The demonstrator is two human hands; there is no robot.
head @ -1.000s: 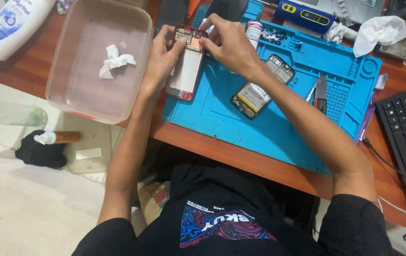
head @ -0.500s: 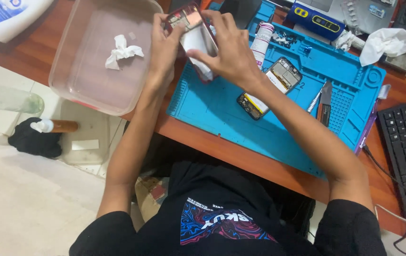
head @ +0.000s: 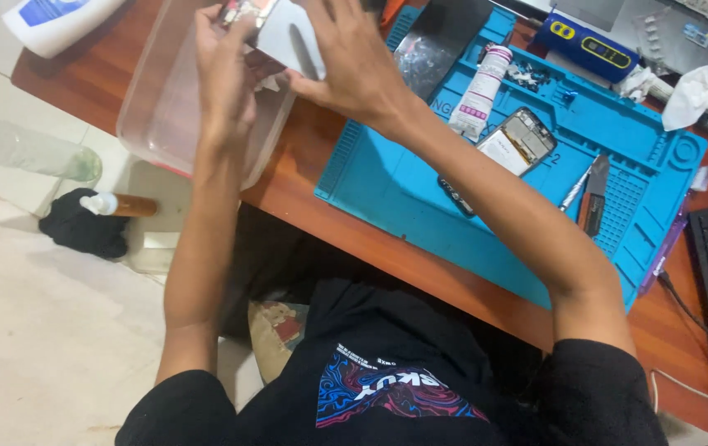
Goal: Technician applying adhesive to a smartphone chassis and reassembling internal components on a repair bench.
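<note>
Head view: both hands raised over the clear plastic tub [head: 156, 124].
Left hand [head: 226, 74]: fingers curling round the phone's edge.
Right hand [head: 354, 66]: fingers pressing together, gripping it.
Opened phone [head: 284, 33]: tilting, pale panel showing.

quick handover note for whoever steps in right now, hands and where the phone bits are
Left hand and right hand both grip the opened phone, raised over the clear plastic tub.
On the blue mat: a second opened phone, a white tube, tweezers.
Done: phone lifted off the mat.
Left: it is not yet set down; how far the repair has got cannot be told.
</note>
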